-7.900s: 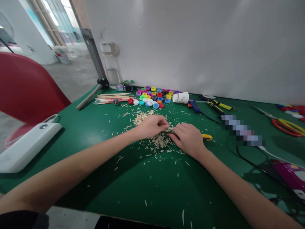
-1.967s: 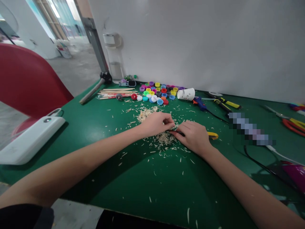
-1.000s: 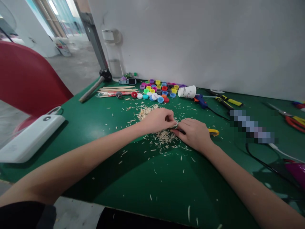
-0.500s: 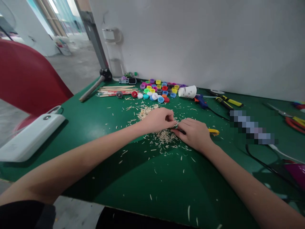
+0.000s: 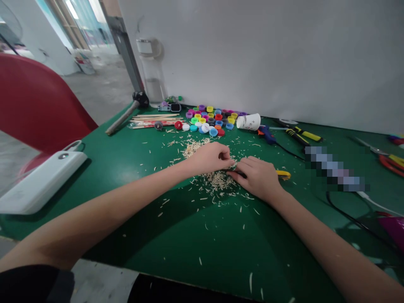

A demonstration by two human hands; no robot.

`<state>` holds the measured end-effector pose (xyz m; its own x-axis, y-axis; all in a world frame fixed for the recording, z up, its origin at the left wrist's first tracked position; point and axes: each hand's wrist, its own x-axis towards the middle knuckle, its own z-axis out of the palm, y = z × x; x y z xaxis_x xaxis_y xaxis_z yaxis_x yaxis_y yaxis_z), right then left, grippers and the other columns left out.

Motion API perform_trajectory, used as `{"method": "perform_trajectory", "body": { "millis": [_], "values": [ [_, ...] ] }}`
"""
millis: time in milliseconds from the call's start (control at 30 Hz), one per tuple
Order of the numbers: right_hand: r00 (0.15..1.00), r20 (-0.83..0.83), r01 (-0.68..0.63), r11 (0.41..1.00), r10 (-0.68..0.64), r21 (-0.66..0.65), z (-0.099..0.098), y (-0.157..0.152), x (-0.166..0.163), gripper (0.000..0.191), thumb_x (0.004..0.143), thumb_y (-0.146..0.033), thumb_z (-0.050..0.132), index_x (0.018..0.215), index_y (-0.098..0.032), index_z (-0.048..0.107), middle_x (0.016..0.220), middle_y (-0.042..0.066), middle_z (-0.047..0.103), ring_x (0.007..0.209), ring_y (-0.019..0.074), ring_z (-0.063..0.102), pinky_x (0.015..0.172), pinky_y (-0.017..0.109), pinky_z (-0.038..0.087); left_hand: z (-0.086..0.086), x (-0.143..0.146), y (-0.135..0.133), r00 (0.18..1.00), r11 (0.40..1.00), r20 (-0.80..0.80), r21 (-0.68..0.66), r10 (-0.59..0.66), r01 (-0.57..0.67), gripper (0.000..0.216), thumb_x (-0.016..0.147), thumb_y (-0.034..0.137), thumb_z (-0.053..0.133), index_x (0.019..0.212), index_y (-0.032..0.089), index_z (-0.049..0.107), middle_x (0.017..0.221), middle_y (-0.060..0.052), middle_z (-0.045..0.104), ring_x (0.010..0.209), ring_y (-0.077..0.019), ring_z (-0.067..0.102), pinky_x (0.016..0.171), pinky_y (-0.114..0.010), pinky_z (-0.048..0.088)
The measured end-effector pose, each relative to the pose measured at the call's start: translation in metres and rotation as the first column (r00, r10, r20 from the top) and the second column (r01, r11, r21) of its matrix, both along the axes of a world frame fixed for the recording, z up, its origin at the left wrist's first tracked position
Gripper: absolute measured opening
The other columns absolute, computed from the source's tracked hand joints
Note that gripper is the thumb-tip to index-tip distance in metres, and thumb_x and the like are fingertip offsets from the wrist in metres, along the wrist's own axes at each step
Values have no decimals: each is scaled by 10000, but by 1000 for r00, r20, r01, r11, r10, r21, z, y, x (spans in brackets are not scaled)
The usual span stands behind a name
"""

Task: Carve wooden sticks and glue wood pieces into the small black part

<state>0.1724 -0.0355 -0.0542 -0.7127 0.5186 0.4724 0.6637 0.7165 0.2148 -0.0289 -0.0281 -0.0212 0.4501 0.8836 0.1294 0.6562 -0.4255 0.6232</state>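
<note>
Left hand (image 5: 211, 158): thumb and fingertips pinched together over the shavings; anything between them hidden, grip cannot be told.
Right hand (image 5: 257, 174): fingers wrapped round a knife (image 5: 283, 174), judged so by its yellow end and dark front.
Knife: 1, lying across the palm, front end toward the left fingertips.
Shavings: two heaps, far heap (image 5: 194, 148) and near heap (image 5: 219, 181); loose bits past counting.
Done: shaving looks well along, judging by the heaps.
Left: cannot tell; any uncut piece is hidden.
Caps (image 5: 205, 122): more than two dozen, overlapping, exact count not possible.
Cup (image 5: 248, 122): 1, on its side.
Glue gun (image 5: 267, 135): 1, beside cup.
Sticks (image 5: 162, 115): several, bunched.
Hammer (image 5: 123, 118): 1.
Watch (image 5: 175, 107): 1.
Scissors (image 5: 391, 163): 1 pair, right edge.
Chair (image 5: 41, 105): 1, red.
</note>
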Motion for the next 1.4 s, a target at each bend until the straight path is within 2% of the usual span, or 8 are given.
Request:
{"method": "perform_trajectory", "body": {
  "millis": [400,600,767,933,1067,1400],
  "values": [
    [999,-34,27,998,-25,61,-1,1,1,347,896,-427,496,652,-182,523,647,7,547,653,130,462,554,272,251,-1,1,2,1000,1000,-18,9,25,-24,228,778,390,553,680,184,561,671,-9,631,578,-108,508,520,-265,319],
    [1000,-21,8,1000,-8,-13,-2,3,0,360,890,-468,492,663,-192,538,647,-5,554,638,125,472,527,267,232,0,1,0,1000,1000,-6,10,9,-9,231,778,388,560,680,179,564,668,-10,633,574,-104,510,514,-259,323],
    [999,-39,12,998,-10,58,-1,1,-1,363,905,-434,479,647,-184,536,641,10,554,641,132,471,568,276,274,-1,1,-1,1000,1000,-2,29,4,-4,216,786,374,544,683,185,566,684,-4,635,598,-110,512,542,-264,333],
    [1000,-8,-6,1000,6,10,-1,1,-1,368,904,-449,475,656,-185,542,638,8,559,626,131,466,540,274,244,-3,2,-2,1000,1000,-8,27,13,-12,221,783,385,539,683,189,555,680,-4,628,601,-114,511,535,-268,320],
    [1000,-19,11,998,-9,54,-2,1,-1,371,909,-440,471,652,-182,538,637,9,555,633,131,472,558,277,261,-2,3,-3,1000,1000,-5,17,23,-23,228,780,390,541,679,186,545,677,-7,626,587,-110,497,522,-265,305],
    [1000,-11,9,1000,-9,22,-1,0,-3,378,907,-452,466,657,-184,554,640,17,569,635,136,474,558,280,244,-4,4,-3,998,998,19,10,57,-57,221,765,373,551,653,184,529,656,-6,617,574,-107,497,513,-268,312]
  ]
}}
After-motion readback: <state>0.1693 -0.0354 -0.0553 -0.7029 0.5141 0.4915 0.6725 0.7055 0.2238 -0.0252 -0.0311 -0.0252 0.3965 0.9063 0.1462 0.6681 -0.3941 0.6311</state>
